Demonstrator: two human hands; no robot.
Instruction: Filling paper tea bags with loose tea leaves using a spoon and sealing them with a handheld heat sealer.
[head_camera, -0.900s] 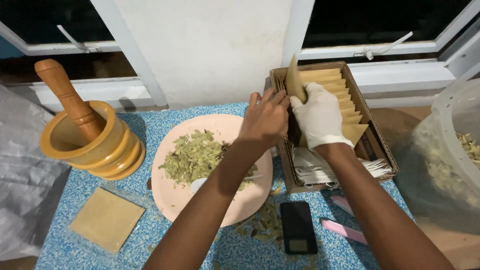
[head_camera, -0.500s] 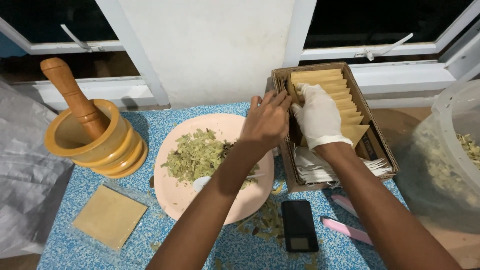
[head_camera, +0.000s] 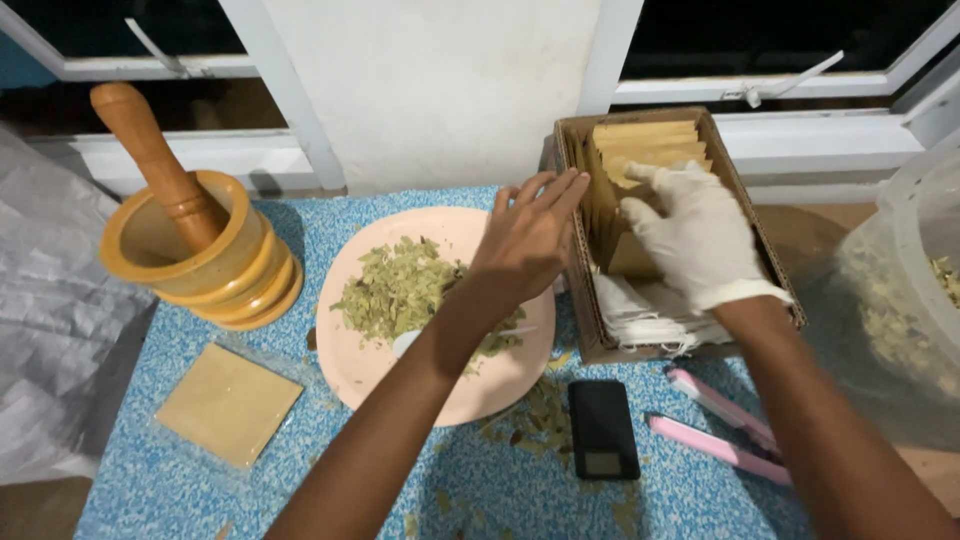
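Steadying the cardboard box (head_camera: 590, 300) with my open left hand (head_camera: 528, 240), fingers spread. My gloved right hand (head_camera: 700, 235) pinches the brown paper sachets (head_camera: 645, 150) apart.

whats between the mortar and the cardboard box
In the head view, the pink plate of crushed dried leaves lies between mortar and cardboard box, the left hand above its far edge.

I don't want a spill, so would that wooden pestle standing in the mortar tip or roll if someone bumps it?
The pestle leans on the mortar rim, so a bump would probably swing it, not topple it. Laid out on the table, its rounded shape would likely roll.
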